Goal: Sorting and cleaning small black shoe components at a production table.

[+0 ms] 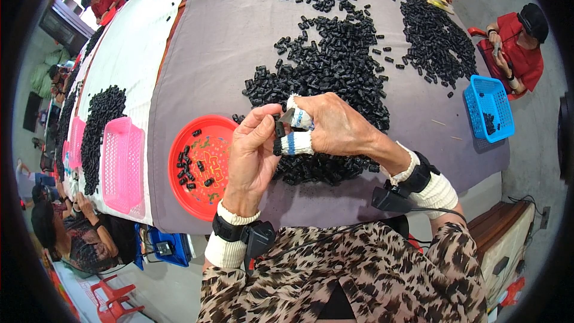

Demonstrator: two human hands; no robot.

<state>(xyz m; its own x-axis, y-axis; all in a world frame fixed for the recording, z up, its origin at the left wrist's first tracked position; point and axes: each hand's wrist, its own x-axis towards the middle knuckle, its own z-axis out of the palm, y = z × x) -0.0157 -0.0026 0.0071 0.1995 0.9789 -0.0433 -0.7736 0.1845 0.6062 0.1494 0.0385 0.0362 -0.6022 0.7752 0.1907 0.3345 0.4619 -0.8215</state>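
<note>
Over the table's near side my two hands meet, both closed. Between thumb and fingertips my left hand pinches a small black cylindrical piece. Directly against it, my right hand grips a small knife whose short grey blade touches or nearly touches the piece; the handle is hidden in the fist. White knitted covers with blue bands wrap several right-hand fingers. A large heap of similar black pieces spreads beneath and beyond my hands. Beside my left hand lies a round red tray with several black pieces in it.
A pink basket stands at left, near another black heap. At right are a blue basket holding some pieces and a further heap. A person in red sits at the right edge; others sit around the tables.
</note>
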